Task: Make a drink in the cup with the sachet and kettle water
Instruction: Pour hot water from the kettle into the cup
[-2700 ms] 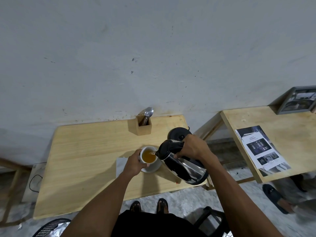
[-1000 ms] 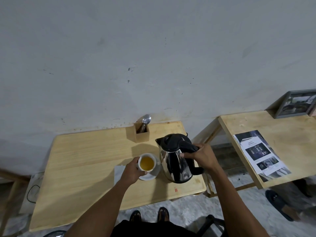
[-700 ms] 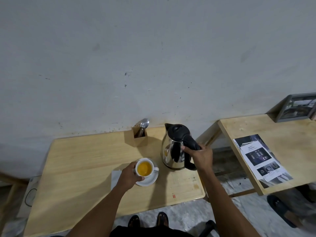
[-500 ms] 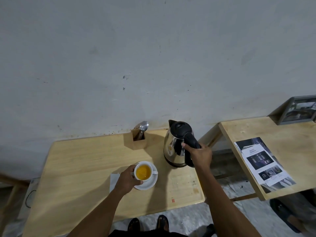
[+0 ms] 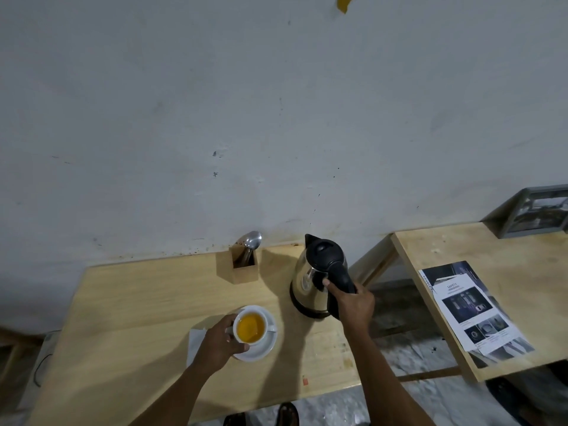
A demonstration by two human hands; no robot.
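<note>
A white cup [image 5: 250,328] full of orange-yellow liquid sits on a white saucer [image 5: 263,348] on the wooden table [image 5: 129,318]. My left hand [image 5: 217,345] is wrapped around the cup's left side. To the right, a steel kettle [image 5: 310,285] with a black lid and handle stands upright on its base at the table's back right. My right hand [image 5: 353,304] grips the kettle's black handle. A white paper, possibly the sachet [image 5: 195,344], lies flat partly under my left hand.
A small wooden holder [image 5: 242,270] with a metal spoon [image 5: 250,245] stands against the wall behind the cup. A second wooden table [image 5: 491,272] on the right carries a printed leaflet [image 5: 470,309] and a framed picture [image 5: 534,212]. A gap separates the tables.
The kettle went from pouring into the cup to upright, then back and right onto its base near the wall. My left hand stayed on the cup.
</note>
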